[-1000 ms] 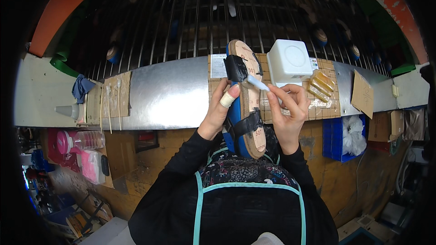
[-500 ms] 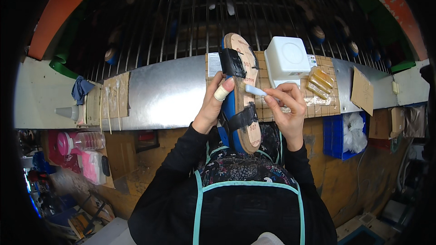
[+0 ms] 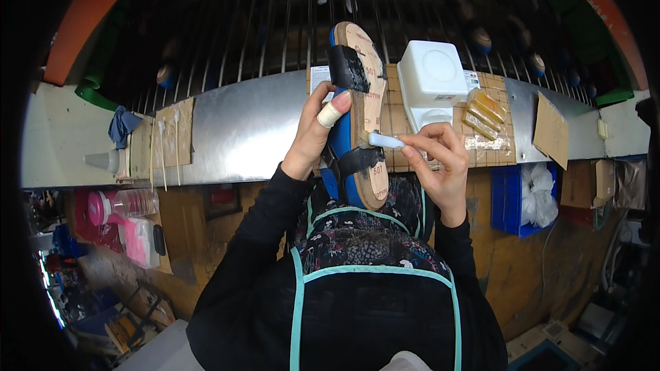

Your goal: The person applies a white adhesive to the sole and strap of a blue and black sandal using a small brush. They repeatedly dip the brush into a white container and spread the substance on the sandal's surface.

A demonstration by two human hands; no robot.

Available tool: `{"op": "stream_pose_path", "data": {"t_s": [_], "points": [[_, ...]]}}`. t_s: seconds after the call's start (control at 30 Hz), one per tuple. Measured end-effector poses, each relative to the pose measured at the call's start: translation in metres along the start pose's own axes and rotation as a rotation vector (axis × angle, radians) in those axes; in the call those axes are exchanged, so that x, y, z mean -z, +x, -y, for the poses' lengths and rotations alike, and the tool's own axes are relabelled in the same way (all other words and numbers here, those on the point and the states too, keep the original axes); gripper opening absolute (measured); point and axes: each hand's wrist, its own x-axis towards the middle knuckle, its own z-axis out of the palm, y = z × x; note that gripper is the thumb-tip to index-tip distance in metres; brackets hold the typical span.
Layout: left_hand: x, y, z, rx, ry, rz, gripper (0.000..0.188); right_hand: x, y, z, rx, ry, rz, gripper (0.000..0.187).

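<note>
My left hand (image 3: 317, 129) grips a blue shoe last (image 3: 342, 143) from its left side, thumb on the rim. A tan insole (image 3: 372, 106) with red print faces up on the last. Black straps wrap over its edges, a wide far strap (image 3: 348, 69) and a narrower near strap (image 3: 360, 161). White tape circles my left thumb. My right hand (image 3: 440, 165) pinches a small brush with a pale blue handle (image 3: 386, 141). The brush tip meets the insole's left edge, just beyond the near strap; its bristles are hard to make out.
Behind my right hand stands a white square-bodied container (image 3: 432, 72) on a cardboard mat. Amber blocks (image 3: 485, 115) lie right of it. Cotton-tipped sticks (image 3: 177, 144) rest on cardboard at left. A blue bin (image 3: 505, 199) hangs below the bench's right side. Metal rods (image 3: 275, 20) run beyond the bench.
The last has moved slightly away from me in my left hand. Along the insole, the brush tip has shifted to the left edge, closer to the near strap.
</note>
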Motion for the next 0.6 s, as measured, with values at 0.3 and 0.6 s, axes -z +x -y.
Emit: {"op": "stream_pose_path", "data": {"t_s": [0.3,0.6], "points": [[0.000,0.001,0.003,-0.016,0.003,-0.007,0.072,0.008,-0.008,-0.001,0.019,-0.027,0.053,0.017],[0.004,-0.003,0.007,0.009,-0.003,-0.028,0.068,0.014,-0.022,0.010,0.122,-0.151,0.051,0.019]]}}
